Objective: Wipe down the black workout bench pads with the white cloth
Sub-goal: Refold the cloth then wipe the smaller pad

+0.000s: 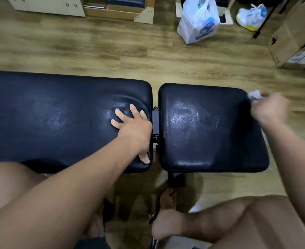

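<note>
Bench pads [67, 112] black vinyl-like, glossy, fine-grained; floor [112, 51] wood-look, matt; bag [198, 20] thin plastic.

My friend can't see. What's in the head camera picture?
A person's right hand holds a white cloth at the far corner of the short black bench pad. The left hand presses flat on the long pad beside it. A plastic bag stands on the wooden floor beyond.
</note>
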Action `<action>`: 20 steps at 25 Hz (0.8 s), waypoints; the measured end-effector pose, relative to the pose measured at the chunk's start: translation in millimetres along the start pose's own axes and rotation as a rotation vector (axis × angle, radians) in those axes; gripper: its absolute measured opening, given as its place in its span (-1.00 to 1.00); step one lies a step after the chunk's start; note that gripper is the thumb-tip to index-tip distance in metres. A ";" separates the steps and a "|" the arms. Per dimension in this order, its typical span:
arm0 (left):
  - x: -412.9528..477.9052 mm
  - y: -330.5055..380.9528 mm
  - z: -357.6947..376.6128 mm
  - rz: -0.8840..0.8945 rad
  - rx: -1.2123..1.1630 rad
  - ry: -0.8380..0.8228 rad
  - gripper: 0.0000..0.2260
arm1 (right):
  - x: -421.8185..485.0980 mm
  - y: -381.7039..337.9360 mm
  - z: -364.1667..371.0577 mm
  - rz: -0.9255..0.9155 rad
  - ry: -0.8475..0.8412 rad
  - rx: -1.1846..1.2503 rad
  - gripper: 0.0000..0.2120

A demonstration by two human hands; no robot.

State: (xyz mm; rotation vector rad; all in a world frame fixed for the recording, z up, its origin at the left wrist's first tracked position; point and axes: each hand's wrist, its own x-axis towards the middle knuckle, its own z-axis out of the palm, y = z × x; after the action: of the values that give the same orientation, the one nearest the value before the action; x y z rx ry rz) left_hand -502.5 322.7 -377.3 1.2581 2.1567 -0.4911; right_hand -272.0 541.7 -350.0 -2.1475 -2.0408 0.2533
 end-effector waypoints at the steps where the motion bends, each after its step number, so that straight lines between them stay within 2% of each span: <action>1: 0.8 1.7 -0.7 -0.004 0.014 -0.009 0.39 | 10.3 13.5 1.8 0.053 -0.026 -0.099 -0.77; 3: 1.8 3.1 -1.6 -0.012 0.014 -0.027 0.39 | 7.0 0.7 14.0 0.012 -0.033 -0.196 -0.78; 6: 0.4 -0.4 -1.6 0.001 0.012 -0.014 0.39 | -42.8 -80.1 51.9 -0.263 -0.060 -0.157 -0.77; 8: -3.6 -0.3 -0.5 0.015 0.003 -0.019 0.39 | -98.5 -149.2 66.4 -0.458 -0.271 -0.008 -0.80; 9: -5.7 -1.1 0.3 0.015 0.010 -0.019 0.39 | -116.2 -178.1 68.4 -0.519 -0.423 0.093 -0.81; 10: -7.1 -1.8 -0.7 0.010 0.023 -0.014 0.39 | -117.1 -198.1 62.6 -0.532 -0.500 0.228 -0.79; 11: -7.2 -1.6 -1.5 0.006 0.027 -0.016 0.39 | -100.3 -200.5 53.6 -0.479 -0.494 0.344 -0.78; 13: -4.0 0.2 -1.4 0.012 0.017 -0.023 0.38 | -44.1 -165.1 37.1 -0.403 -0.284 0.369 -0.79; 15: -0.9 -0.2 -0.3 0.012 0.024 -0.016 0.38 | 15.2 -99.0 19.4 -0.271 -0.119 0.222 -0.79; 17: 0.8 -0.4 1.2 0.011 0.044 -0.009 0.39 | 44.5 -31.5 15.0 -0.121 -0.089 -0.016 -0.77; 18: 1.1 -1.2 1.2 0.013 0.043 -0.015 0.40 | 42.8 -16.0 21.2 -0.102 -0.074 -0.069 -0.77; 20: 0.8 0.8 -2.0 0.014 0.033 -0.028 0.40 | 18.3 -28.6 47.9 -0.226 0.012 -0.123 -0.77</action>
State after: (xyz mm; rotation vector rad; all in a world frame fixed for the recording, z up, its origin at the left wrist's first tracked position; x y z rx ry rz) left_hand -502.8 324.8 -376.3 1.2762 2.1228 -0.5380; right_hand -310.1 561.6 -389.9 -1.9532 -2.3228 0.0872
